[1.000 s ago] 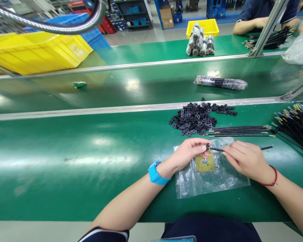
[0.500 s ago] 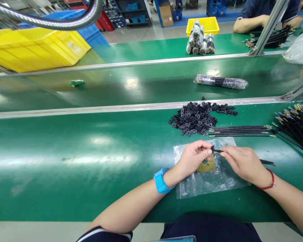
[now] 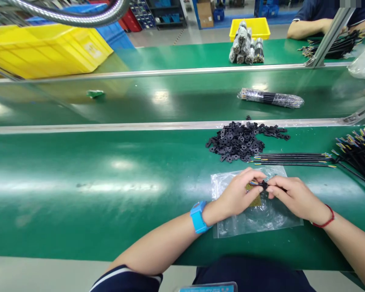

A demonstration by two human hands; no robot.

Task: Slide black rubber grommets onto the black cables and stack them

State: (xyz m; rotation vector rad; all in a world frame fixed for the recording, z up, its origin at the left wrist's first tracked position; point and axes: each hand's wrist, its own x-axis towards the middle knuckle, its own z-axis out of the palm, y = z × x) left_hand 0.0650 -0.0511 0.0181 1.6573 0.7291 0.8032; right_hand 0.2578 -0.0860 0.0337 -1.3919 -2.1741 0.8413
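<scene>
My left hand [image 3: 239,192] pinches a small black clip [image 3: 264,185] that sits around a black cable, with coloured wire ends [image 3: 254,183] sticking out between its fingers. On the right, my right hand [image 3: 295,196] grips the same cable close to the clip. Under both hands lies a clear plastic bag [image 3: 231,225] with a brass-coloured plate [image 3: 256,200] on it, partly covered by my left hand. Beyond the hands are a heap of black clips [image 3: 237,142] and a row of black cables [image 3: 295,159].
A large bundle of cables [image 3: 360,158] lies at the right edge. Behind a metal rail [image 3: 109,127] rests a wrapped cable bundle [image 3: 270,98]. Farther back are wrapped bundles [image 3: 243,46], yellow bins [image 3: 48,50] and a person's arm [image 3: 307,29]. A metal hose [image 3: 79,19] hangs upper left.
The hands have come closer together. The clip has moved along the cable toward my right hand, and more of the coloured wire ends shows on its left.
</scene>
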